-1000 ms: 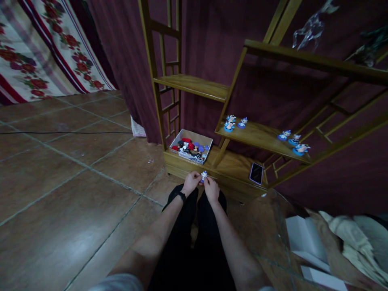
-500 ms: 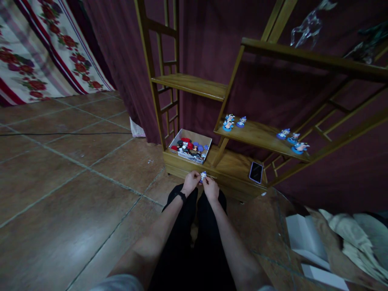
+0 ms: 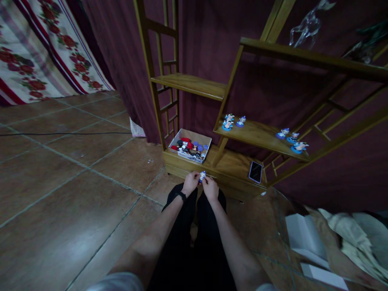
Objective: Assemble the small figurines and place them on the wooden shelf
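A small white and purple figurine (image 3: 202, 176) is pinched between my two hands, upright, above my knees and in front of the cabinet's drawers. My left hand (image 3: 190, 182) grips its left side, with a dark band on the wrist. On its other side, the fingers of my right hand (image 3: 210, 188) close on it near the base. Just beyond my hands stands an open cardboard box (image 3: 194, 157) with several red, black, white and purple figurines in it.
The wooden shelf unit (image 3: 260, 137) bears several figurines at both ends of its middle board. A phone (image 3: 255, 171) lies on the lower board to the right. A clear horse ornament (image 3: 307, 28) stands above. White boxes (image 3: 306, 238) lie on the floor at right.
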Demonstrator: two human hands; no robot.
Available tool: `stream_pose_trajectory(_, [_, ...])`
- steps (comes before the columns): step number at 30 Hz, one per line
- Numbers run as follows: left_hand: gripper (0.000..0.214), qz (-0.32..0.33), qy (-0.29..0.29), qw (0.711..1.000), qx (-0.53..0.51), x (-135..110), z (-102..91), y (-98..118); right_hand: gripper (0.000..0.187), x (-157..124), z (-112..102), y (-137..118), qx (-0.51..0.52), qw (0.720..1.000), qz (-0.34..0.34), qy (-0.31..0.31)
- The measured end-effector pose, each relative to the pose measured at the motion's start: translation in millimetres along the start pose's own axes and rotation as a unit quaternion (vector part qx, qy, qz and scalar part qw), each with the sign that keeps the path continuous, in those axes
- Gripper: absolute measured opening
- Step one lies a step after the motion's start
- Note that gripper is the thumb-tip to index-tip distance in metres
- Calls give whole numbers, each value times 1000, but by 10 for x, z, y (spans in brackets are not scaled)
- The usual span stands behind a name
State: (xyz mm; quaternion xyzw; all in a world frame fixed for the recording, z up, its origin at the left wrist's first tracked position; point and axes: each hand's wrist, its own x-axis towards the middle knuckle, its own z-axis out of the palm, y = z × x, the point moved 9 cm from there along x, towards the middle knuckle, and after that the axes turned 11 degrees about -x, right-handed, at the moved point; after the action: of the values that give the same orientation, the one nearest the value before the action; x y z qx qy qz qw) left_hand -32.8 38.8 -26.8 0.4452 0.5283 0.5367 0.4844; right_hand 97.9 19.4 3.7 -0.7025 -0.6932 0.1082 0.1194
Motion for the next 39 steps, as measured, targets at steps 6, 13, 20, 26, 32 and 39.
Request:
stream_pose_trajectory(6, [12,11,-5,1000,9,7,-8,13,29,5,12,8,9,1000,5,-8])
stream_pose_trajectory(13, [16,19,-31,999,-39,-24,47,80,30,30,12,54,55,998,12,9])
stream_pose_trajectory(20, [26,49,-43,998,-23,-20,42,128,30,36,-19,93,108,994,25,24])
stream_pose_trajectory(26, [30,7,-78,992,-97,-12,92,110,32,17,-51,81,123,992,24,18])
stream_pose_trajectory(32, [28,16,-66,993,-94,-25,91,138,34,4,-75,90,132,991,26,24])
stream_pose_trajectory(39, [28,39,-59,995,-75,-40,106,108,31,22,-77,120,139,989,28,32])
